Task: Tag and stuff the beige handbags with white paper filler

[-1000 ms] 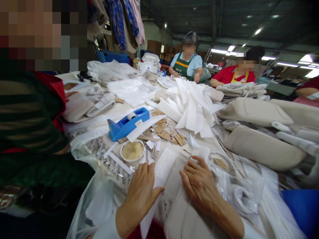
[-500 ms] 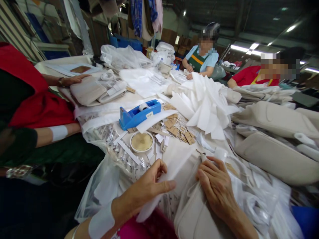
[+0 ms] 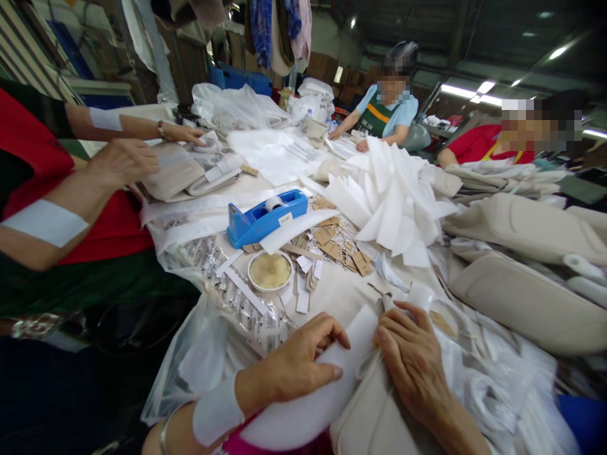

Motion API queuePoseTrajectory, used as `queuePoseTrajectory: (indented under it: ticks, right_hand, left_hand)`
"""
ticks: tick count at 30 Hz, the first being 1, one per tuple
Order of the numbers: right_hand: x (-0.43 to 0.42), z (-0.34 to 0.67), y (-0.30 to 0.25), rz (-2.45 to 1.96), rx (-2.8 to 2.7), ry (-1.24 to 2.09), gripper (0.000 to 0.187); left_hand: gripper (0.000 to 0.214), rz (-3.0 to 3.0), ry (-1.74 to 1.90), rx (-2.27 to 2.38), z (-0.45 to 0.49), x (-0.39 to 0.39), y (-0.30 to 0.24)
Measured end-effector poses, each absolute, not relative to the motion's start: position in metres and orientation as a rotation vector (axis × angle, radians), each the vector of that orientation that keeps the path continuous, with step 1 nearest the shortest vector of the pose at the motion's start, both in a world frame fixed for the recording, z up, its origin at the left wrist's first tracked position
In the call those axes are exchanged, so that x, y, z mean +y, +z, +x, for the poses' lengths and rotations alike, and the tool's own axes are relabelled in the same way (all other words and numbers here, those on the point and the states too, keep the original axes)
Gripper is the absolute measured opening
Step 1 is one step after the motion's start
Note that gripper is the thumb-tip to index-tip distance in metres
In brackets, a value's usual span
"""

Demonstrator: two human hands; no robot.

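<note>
My right hand (image 3: pixel 410 351) is closed on the top edge of a beige handbag (image 3: pixel 370 411), its fingers bent over the rim. My left hand (image 3: pixel 303 360) is just left of the bag, thumb and index finger apart, over a white foam sheet (image 3: pixel 303 414). That sheet slants up to the bag's edge; whether the curled fingers touch it is unclear. A light wrap covers my left wrist. Beyond my hands are a round tub of yellowish paste (image 3: pixel 270 270), a blue tape dispenser (image 3: pixel 266 218) and brown hang tags (image 3: pixel 339 243).
A pile of white foam sheets (image 3: pixel 386 196) stands mid-table. Beige bags (image 3: pixel 526 297) are stacked at the right, near wrapped white rolls. At the left, a co-worker's hands (image 3: pixel 128 161) are over another beige bag (image 3: pixel 173 170). Two more people are across the table.
My left hand has moved right, and the foam sheet now lies flatter beneath it. My right hand stays on the bag. The left co-worker's arms have shifted; one hand has come up.
</note>
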State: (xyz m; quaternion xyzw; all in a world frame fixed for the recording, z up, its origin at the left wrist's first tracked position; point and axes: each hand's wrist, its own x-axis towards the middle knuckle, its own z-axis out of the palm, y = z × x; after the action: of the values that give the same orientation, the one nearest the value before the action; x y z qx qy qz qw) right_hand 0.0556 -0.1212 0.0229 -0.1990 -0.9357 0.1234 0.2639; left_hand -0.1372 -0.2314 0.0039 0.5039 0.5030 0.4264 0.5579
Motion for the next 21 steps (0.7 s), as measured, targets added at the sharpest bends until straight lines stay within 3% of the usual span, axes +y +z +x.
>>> queuePoseTrajectory:
  ticks: [11, 14, 18, 21]
  right_hand:
    - [-0.123, 0.048, 0.013, -0.517, -2.549, 0.267, 0.03]
    - [-0.122, 0.046, 0.008, -0.552, -2.585, 0.252, 0.033]
    - [-0.122, 0.046, 0.008, -0.571, -2.595, 0.23, 0.034]
    - [-0.122, 0.046, 0.009, -0.558, -2.592, 0.223, 0.035]
  left_hand:
    - [0.045, 1.175, 1.019, 1.193, -0.098, -0.176, -0.029]
    - [0.041, 1.409, 0.957, 1.221, -0.116, -0.193, -0.016]
    - [0.055, 1.744, 0.829, 1.29, -0.153, -0.234, 0.003]
    - [0.055, 1.841, 0.788, 1.162, -0.166, -0.256, 0.005]
